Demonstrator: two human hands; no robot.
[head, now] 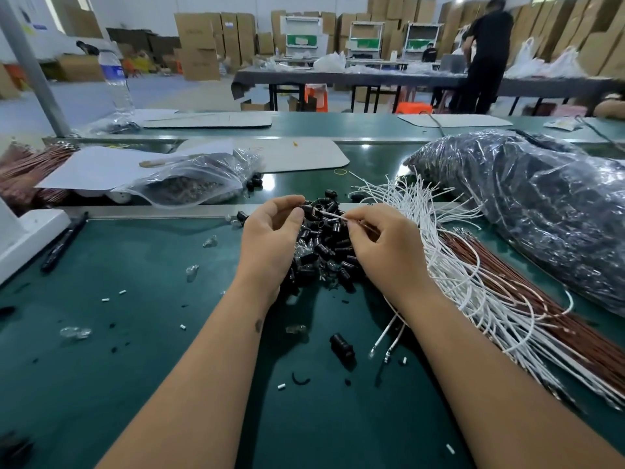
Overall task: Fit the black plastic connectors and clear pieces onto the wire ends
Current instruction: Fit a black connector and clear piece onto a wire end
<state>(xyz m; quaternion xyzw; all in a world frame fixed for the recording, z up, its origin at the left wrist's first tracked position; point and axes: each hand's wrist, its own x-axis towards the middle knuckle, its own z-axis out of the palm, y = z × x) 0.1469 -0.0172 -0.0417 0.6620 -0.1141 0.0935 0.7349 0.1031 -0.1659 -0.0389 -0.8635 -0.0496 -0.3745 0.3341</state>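
Hands meet above the pile of black connectors (324,252) on our green table (135,333). Our left hand (270,238) pinches one black connector (309,211); our right hand (382,245) pinches a wire end (333,215) aimed at it. White wires (439,252) fan rightward. The water bottle (116,79) label is possibly printed, unreadable.
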